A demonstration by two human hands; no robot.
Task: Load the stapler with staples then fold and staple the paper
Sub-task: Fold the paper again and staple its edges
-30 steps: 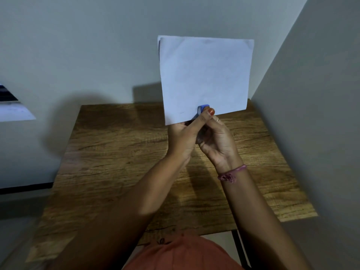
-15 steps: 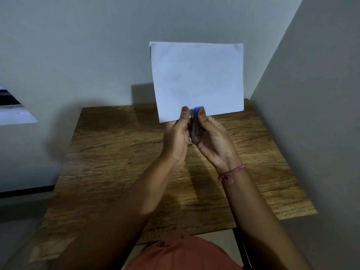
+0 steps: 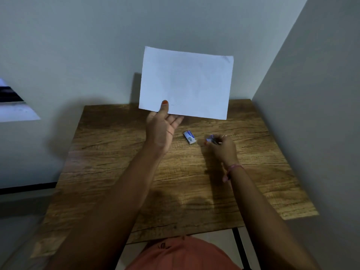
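My left hand (image 3: 161,125) holds the folded white paper (image 3: 187,82) up above the far side of the table, thumb pinching its lower left edge. A small dark mark, possibly a staple, shows near the thumb. My right hand (image 3: 221,148) is down at the tabletop to the right, fingers closed around the small blue stapler (image 3: 210,139), which is mostly hidden. A small blue and white staple box (image 3: 189,137) lies flat on the wood between my two hands.
The wooden table (image 3: 136,182) stands in a corner, with a grey wall behind and another close on the right. Its front edge is near my lap. A black table leg (image 3: 240,248) shows below the front right.
My right hand has left the paper and dropped to the table on the right with the stapler. The left hand alone now holds the paper, tilted slightly. The staple box has come into view.
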